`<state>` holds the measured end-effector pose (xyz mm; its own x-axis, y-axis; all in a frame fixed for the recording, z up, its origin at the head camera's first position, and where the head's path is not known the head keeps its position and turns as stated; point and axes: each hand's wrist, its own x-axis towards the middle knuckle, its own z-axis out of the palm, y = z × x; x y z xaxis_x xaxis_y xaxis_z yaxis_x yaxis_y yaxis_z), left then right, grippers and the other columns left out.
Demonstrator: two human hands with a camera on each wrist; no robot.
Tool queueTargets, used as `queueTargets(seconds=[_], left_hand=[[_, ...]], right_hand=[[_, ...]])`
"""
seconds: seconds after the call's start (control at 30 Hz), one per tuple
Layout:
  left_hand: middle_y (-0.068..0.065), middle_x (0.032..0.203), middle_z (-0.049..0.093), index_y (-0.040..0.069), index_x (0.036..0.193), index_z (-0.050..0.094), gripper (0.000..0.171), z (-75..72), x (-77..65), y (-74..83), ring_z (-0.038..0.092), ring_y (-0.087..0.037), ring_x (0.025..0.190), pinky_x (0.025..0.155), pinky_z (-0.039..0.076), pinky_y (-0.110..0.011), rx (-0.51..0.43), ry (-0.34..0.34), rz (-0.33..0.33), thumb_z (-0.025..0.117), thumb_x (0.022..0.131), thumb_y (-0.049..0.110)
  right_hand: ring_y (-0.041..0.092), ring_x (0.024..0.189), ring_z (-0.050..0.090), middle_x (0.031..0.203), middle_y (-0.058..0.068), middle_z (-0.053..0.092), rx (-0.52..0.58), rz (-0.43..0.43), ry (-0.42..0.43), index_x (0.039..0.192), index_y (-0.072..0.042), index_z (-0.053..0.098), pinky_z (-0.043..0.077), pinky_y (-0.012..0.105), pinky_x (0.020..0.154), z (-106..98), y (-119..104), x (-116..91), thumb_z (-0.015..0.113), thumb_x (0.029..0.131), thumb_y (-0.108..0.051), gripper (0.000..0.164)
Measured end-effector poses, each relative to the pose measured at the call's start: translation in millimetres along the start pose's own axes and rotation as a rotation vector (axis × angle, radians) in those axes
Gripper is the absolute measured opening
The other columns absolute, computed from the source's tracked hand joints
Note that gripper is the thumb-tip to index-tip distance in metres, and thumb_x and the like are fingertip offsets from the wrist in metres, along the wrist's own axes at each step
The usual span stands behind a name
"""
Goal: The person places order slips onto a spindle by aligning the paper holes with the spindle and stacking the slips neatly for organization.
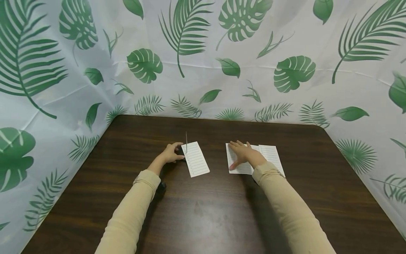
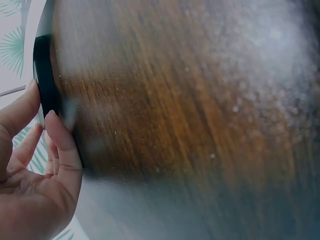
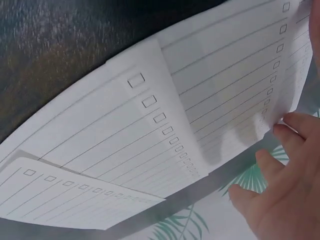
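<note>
Left of the middle of the table (image 1: 203, 215), the left hand (image 1: 170, 153) has its thumb and fingers clamped on the black base (image 2: 46, 75) of an upright metal pin (image 1: 186, 138); a lined card (image 1: 197, 162) lies at the foot of the pin, slanting towards the near right, though whether the pin goes through it or merely stands against it is hard to tell; to the right, and well apart from the card, overlapping lined slips (image 1: 271, 155) lie on the table, with the right hand (image 1: 243, 155) over them, fingers spread apart and clamped on nothing.

The bare pin looks the chief hazard, since a palm or fingertip brought down over it could be pricked; a card pushed down off-centre might tear near its edge; the slips, lying one over another, could come up together or skid; a loosened left grip might let the base tip.
</note>
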<state>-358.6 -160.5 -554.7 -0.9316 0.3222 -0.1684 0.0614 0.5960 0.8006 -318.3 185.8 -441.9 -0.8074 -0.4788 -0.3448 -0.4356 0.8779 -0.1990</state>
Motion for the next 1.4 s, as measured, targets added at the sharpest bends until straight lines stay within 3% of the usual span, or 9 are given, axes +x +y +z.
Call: queueTargets(seconds=[0.1,0.2,0.4,0.5,0.77,0.87,1.03,1.23,1.4], left_hand=[[-0.031,0.128,0.031,0.016,0.145,0.034,0.071,-3.7,-7.6,19.1,0.056,-0.032,0.085,0.063,0.059,-0.037,-0.021,-0.014,-0.077,0.071,0.085,0.021],[-0.031,0.132,0.03,0.006,0.144,0.033,0.067,-12.4,-44.4,73.7,0.055,-0.036,0.094,0.071,0.059,-0.04,-0.029,-0.029,-0.165,0.067,0.087,0.007],[-0.035,0.133,0.029,-0.004,0.144,0.027,0.058,-17.0,-95.1,135.8,0.052,-0.036,0.099,0.083,0.057,-0.041,0.002,-0.003,-0.164,0.055,0.092,0.0],[-0.034,0.133,0.029,0.0,0.144,0.03,0.06,-15.5,-84.8,123.9,0.053,-0.035,0.097,0.081,0.058,-0.04,-0.023,-0.004,-0.172,0.058,0.091,0.001],[-0.028,0.132,0.031,0.019,0.145,0.036,0.072,-4.5,-20.6,42.6,0.057,-0.032,0.092,0.069,0.06,-0.036,-0.045,-0.019,-0.139,0.073,0.083,0.017],[-0.031,0.132,0.029,0.013,0.145,0.035,0.071,-7.1,-28.5,54.9,0.056,-0.037,0.094,0.07,0.06,-0.039,-0.066,-0.017,-0.164,0.071,0.084,0.011],[-0.034,0.135,0.027,0.002,0.145,0.029,0.063,-12.3,-72.7,104.2,0.054,-0.04,0.101,0.082,0.058,-0.041,-0.029,-0.002,-0.178,0.06,0.09,0.003],[-0.031,0.133,0.029,0.003,0.145,0.03,0.065,-13.6,-70.8,95.7,0.052,-0.026,0.087,0.08,0.059,-0.038,-0.05,0.001,-0.159,0.062,0.089,0.004],[-0.03,0.134,0.029,0.008,0.147,0.028,0.072,-12.3,-54.8,79.7,0.052,-0.036,0.102,0.081,0.058,-0.043,-0.074,-0.024,-0.167,0.066,0.086,0.004]], right_hand=[[0.044,0.143,0.009,0.155,0.023,0.015,-0.016,0.041,-0.04,0.147,0.003,0.021,0.008,0.071,0.111,-9.0,-11.7,-9.7,0.082,0.063,-0.048,0.115],[0.045,0.142,0.011,0.154,0.026,0.016,-0.039,0.035,-0.037,0.146,0.006,0.022,0.011,0.07,0.111,-12.7,-17.7,-16.5,0.082,0.066,-0.043,0.111],[0.046,0.142,0.009,0.153,0.025,0.018,-0.083,0.062,-0.042,0.146,0.006,0.022,0.013,0.07,0.111,-17.0,-24.9,-21.0,0.081,0.069,-0.04,0.107],[0.046,0.142,0.011,0.152,0.025,0.023,-0.106,0.07,-0.044,0.144,0.006,0.028,0.015,0.069,0.111,-19.1,-27.1,-19.7,0.082,0.069,-0.039,0.103],[0.044,0.139,0.022,0.144,0.022,0.039,-0.155,0.059,0.019,0.131,0.001,0.047,0.02,0.07,0.109,-18.4,-31.8,-15.6,0.08,0.07,-0.038,0.079],[0.044,0.137,0.026,0.14,0.02,0.045,-0.164,0.013,0.128,0.118,-0.004,0.059,0.021,0.073,0.106,-14.6,-32.4,-14.9,0.08,0.068,-0.037,0.063],[0.044,0.135,0.028,0.139,0.018,0.045,-0.128,-0.092,0.317,0.104,-0.013,0.067,0.023,0.073,0.104,-10.0,-34.4,-16.7,0.079,0.068,-0.036,0.044],[0.044,0.114,0.047,0.134,0.02,0.044,-0.004,-0.162,0.349,0.116,-0.011,0.059,0.047,0.058,0.085,-7.1,-39.8,-20.1,0.075,0.079,-0.024,0.042],[0.039,0.105,0.057,0.123,0.02,0.054,0.005,-0.203,0.411,0.126,-0.005,0.05,0.054,0.047,0.08,1.7,-39.0,-18.5,0.074,0.08,-0.01,0.052]])
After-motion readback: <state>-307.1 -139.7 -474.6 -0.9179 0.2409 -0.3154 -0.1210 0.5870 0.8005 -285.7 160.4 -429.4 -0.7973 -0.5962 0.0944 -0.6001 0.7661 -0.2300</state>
